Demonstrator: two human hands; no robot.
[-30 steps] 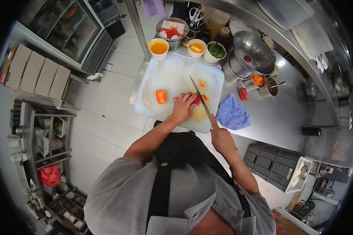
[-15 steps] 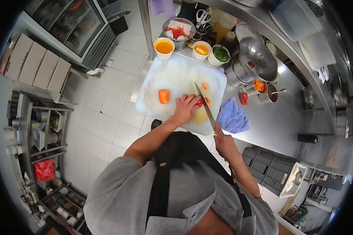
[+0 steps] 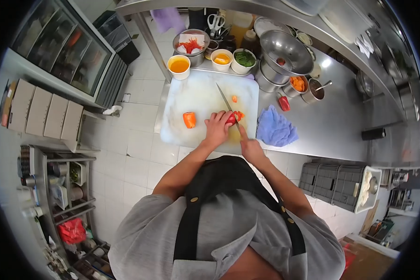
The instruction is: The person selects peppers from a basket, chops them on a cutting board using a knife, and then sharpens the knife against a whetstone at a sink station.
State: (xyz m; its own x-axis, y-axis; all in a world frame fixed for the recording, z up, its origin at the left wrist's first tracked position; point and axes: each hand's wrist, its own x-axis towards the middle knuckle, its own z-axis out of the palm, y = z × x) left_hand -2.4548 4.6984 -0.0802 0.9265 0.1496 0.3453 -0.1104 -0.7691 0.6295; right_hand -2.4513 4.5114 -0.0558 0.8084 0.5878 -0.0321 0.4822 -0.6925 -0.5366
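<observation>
On the white cutting board [image 3: 205,91], my left hand [image 3: 216,129] presses down on a red pepper [image 3: 231,119], with its fingers bent over it. My right hand [image 3: 252,150] grips the handle of a long kitchen knife [image 3: 224,99]. The blade crosses the right end of the red pepper, its tip pointing to the far side of the board. Cut red-orange pieces [image 3: 239,115] lie against the blade's right side, and one small orange piece [image 3: 234,99] lies farther off. Left of my left hand rests an orange pepper with a cut end [image 3: 189,120].
A blue cloth [image 3: 276,127] and a whole red pepper [image 3: 283,102] lie right of the board. Along the far edge stand a cup of orange liquid [image 3: 178,66], a cup of green leaves [image 3: 244,60] and a steel bowl [image 3: 287,51]. A steel shelf [image 3: 266,10] hangs above.
The view has shifted a little. The knife has moved closer to my left hand and farther across the board. More cut pieces show beside the blade; my left hand still holds the red pepper.
</observation>
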